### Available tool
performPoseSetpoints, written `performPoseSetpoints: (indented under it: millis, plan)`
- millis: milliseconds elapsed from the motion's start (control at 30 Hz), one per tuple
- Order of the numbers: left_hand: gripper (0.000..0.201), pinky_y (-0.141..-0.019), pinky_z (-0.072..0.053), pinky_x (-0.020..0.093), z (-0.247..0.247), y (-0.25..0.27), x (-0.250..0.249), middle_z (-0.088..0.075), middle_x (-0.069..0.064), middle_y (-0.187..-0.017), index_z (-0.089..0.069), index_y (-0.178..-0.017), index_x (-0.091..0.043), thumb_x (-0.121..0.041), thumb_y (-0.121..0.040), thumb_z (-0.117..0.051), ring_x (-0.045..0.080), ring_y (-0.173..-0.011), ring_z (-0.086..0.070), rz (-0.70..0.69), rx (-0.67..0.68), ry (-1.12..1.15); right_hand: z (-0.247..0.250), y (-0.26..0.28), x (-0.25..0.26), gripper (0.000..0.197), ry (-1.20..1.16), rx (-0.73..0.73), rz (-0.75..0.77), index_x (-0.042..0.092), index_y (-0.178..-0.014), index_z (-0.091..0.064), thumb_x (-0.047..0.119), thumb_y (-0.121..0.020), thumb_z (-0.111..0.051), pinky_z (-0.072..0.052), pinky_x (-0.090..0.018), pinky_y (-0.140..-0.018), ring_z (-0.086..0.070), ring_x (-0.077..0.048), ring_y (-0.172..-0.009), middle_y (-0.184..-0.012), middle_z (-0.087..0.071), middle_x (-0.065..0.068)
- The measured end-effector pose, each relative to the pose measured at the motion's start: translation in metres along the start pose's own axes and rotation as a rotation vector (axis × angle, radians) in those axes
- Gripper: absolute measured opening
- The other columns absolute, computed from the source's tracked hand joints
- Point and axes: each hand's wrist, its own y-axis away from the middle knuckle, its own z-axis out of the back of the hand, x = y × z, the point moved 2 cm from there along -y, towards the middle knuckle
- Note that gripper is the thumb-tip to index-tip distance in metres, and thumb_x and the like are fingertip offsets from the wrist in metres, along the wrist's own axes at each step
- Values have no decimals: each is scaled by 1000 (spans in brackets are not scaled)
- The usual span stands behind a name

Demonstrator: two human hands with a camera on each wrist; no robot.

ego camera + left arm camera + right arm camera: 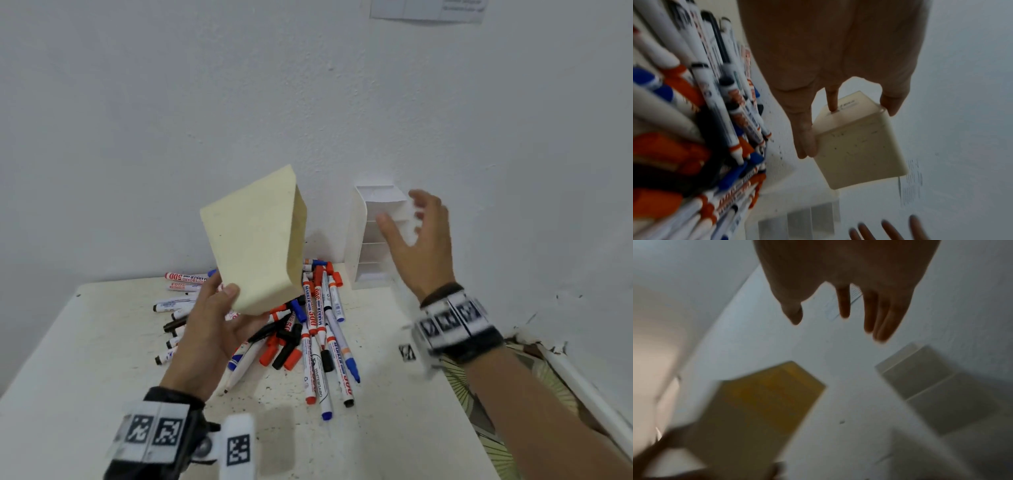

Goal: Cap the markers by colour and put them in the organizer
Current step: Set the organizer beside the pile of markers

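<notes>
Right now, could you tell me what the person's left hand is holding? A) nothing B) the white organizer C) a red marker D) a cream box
D: the left hand grips the cream box above the marker pile, thumb on its lower corner.

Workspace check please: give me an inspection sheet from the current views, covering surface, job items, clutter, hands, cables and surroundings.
Surface: white table, speckled with dark marks.
Job's things: markers heaped in a loose pile, red, blue and black, some uncapped; loose caps lie among them. White organizer with stacked compartments stands against the wall; nothing seen inside it.
Clutter: cream box, tilted above the pile.
Hands: left hand grips the cream box by its lower end; right hand open, in front of the organizer, blurred.
Cables: nothing seen.
Surroundings: white wall, a paper sheet stuck high up, a patterned cloth at the right.
</notes>
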Motion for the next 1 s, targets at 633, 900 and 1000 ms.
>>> performPoseSetpoints:
  millis: [633,900,1000]
  plan:
    - [24,-87,-50,20,-28,-35,59,-65,-13,-112,-62,-120,-25,-33,-99,-53,-2,-97,-60,-187,390,-1361,37,114,-18,52,480,172,108,24,-86,-54,62,-59,-76,-50,-26,-50,-53,-17,-83,-116,-43,0]
    - [46,-110,-36,49,-74,-129,99,-42,12,-146,-45,-140,-13,-33,-99,-45,32,-132,-41,-157,580,-2125,45,132,-42,43,636,235,60,22,-75,-63,52,-55,-85,-52,-29,-48,-58,-33,-88,-118,-46,-13]
    - [58,-116,-25,51,-84,-151,126,-19,15,-160,-27,-150,-12,-37,-100,-41,35,-145,-22,-109,588,-2221,46,132,-43,41,613,250,44,24,-73,-62,52,-54,-85,-50,-25,-48,-59,-31,-89,-116,-47,-12]
